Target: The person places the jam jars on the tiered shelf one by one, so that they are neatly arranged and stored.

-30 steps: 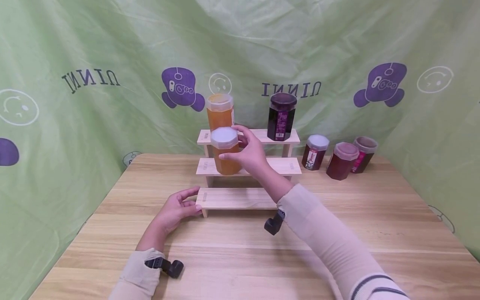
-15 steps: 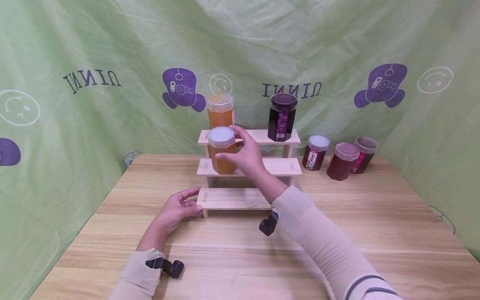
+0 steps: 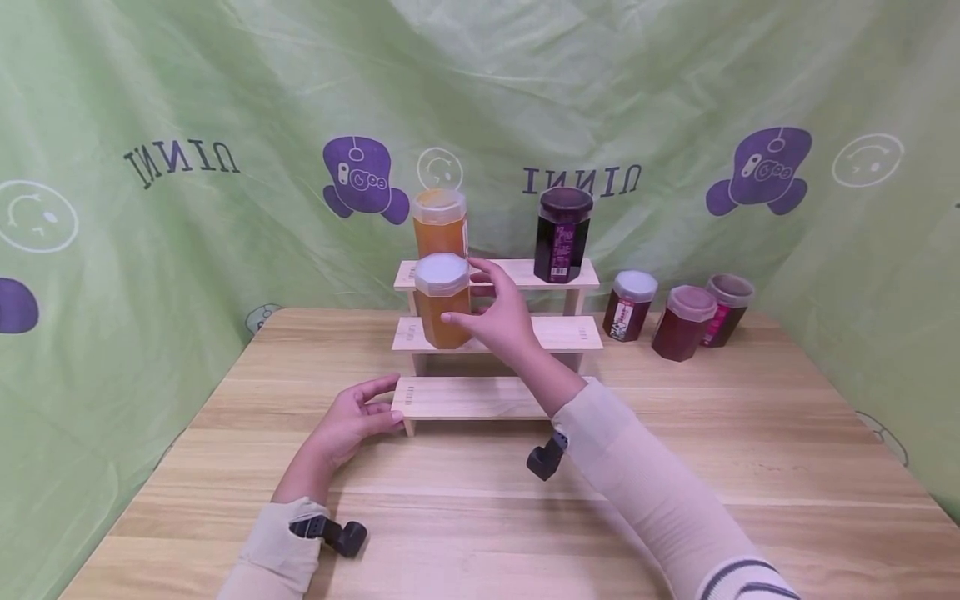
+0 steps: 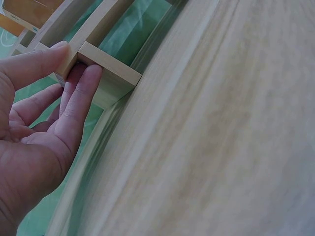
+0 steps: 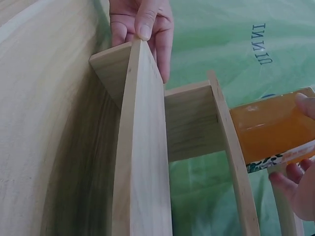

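Note:
A three-step wooden display stand (image 3: 480,397) stands on the table. My left hand (image 3: 351,421) pinches the left end of its lowest step, thumb on top and fingers below, as the left wrist view shows. On the left of the middle step a jar with orange contents and a white lid (image 3: 443,302) stands upright. My right hand (image 3: 501,312) is at this jar's right side, thumb against its front and the other fingers loosened just off it. Another orange jar (image 3: 441,223) is on the top step's left, and a dark purple jar (image 3: 564,235) is on its right.
Right of the stand, on the wooden table (image 3: 480,517), are a dark red jar with a white lid (image 3: 630,306), a red jar with a pinkish lid (image 3: 684,323) and a dark jar (image 3: 726,309) partly behind it. A green printed cloth (image 3: 480,92) hangs behind.
The orange jar shifted slightly left on the middle step, then stayed. My right hand's fingers have since loosened and the hand has drawn a little right. My left hand has not moved.

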Tool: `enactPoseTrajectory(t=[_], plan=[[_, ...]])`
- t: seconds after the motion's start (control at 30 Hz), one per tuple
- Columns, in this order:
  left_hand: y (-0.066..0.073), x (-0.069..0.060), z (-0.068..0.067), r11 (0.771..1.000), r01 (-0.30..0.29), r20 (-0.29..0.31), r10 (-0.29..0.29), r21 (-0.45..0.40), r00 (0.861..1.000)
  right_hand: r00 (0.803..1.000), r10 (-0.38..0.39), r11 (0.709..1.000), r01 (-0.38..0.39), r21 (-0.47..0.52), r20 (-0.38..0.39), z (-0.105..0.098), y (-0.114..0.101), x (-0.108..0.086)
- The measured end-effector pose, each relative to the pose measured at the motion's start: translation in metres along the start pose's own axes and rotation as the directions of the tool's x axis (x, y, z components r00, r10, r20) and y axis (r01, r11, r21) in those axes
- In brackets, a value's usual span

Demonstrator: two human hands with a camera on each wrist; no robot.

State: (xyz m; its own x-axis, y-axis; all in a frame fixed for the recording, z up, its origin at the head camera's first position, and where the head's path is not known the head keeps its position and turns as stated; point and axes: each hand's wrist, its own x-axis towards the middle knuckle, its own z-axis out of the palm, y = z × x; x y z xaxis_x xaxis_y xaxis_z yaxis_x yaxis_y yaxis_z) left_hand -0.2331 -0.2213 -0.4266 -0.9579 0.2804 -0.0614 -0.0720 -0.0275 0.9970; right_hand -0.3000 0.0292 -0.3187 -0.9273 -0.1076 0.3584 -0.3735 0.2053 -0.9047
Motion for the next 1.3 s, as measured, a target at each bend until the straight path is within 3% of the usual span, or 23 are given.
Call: enactPoseTrajectory(t=[0.13,0.4,0.67,0.97,1.3], plan=[[0.0,0.0,-0.001,1.0,-0.006,0.002,0.006,-0.001,1.0,1.0,-0.014,0.999,0.015,0.036,-0.018,-0.005,0.002,-0.004],[0.0,0.0,0.0,1.0,-0.009,0.003,0.009,-0.004,1.0,0.999,-0.022,1.0,0.022,0.012,-0.027,-0.02,0.006,-0.013],[0.0,0.0,0.0,1.0,-0.006,0.002,0.006,0.0,1.0,0.996,-0.089,0.993,0.09,-0.074,0.01,-0.032,0.011,-0.023],[-0.001,0.001,-0.001,1.0,-0.005,0.003,0.005,-0.006,1.0,0.982,-0.183,0.977,0.188,-0.1,0.051,-0.043,0.018,-0.036],[-0.001,0.001,-0.001,1.0,-0.001,0.003,0.001,-0.006,1.0,0.982,-0.17,0.972,0.18,-0.148,0.078,-0.063,0.019,-0.048]])
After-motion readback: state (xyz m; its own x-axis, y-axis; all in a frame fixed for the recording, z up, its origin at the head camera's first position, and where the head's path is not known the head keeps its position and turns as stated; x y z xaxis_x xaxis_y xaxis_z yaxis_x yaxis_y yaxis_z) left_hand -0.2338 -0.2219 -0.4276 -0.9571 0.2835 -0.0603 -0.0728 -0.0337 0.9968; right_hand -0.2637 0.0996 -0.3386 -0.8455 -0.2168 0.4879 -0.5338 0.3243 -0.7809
